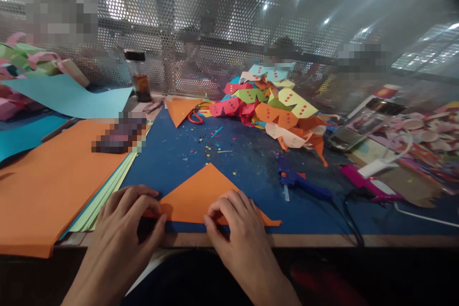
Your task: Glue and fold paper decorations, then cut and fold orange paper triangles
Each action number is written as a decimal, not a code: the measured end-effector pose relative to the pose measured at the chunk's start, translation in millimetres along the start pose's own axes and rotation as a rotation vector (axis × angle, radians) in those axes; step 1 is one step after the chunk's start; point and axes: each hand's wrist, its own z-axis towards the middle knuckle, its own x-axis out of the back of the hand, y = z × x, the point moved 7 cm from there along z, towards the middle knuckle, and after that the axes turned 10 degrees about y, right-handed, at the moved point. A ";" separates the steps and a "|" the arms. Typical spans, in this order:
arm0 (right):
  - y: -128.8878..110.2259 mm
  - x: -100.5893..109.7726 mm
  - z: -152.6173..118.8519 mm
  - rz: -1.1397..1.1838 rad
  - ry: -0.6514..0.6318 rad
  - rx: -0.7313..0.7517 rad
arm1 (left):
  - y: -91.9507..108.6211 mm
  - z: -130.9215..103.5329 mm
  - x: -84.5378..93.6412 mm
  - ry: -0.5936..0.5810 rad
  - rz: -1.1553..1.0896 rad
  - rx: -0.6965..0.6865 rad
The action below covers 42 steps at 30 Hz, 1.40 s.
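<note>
A sheet of orange paper (201, 191) folded into a triangle lies on the blue tabletop near its front edge, peak pointing away from me. My left hand (131, 220) has its fingers curled at the paper's left corner, thumb and forefinger close together there. At the long near edge, right of the middle, my right hand (238, 224) pinches the paper between thumb and forefinger. A narrow strip of the paper sticks out past my right hand. The left corner is hidden behind my fingers.
Stacked coloured paper (64, 167) with a phone (120, 135) on it lies left. A blue glue gun (297, 181) rests right, its cord running over the front edge. Behind are red-handled scissors (195, 117), folded paper shapes (276, 110) and a bottle (141, 79). A jar (366, 122) stands right.
</note>
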 end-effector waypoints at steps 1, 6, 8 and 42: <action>0.2 -0.1 0.0 0.004 -0.001 -0.001 | -0.3 0.1 0.5 -0.001 0.000 0.015; 0.5 0.4 -0.5 0.022 0.012 -0.002 | -1.1 -0.3 1.0 -0.010 0.000 0.039; 0.7 0.5 -0.8 0.028 0.013 -0.005 | -1.8 -0.4 0.9 -0.006 -0.007 0.031; 0.4 0.7 -0.5 0.009 0.017 0.013 | -15.4 -2.9 8.3 0.021 0.040 0.093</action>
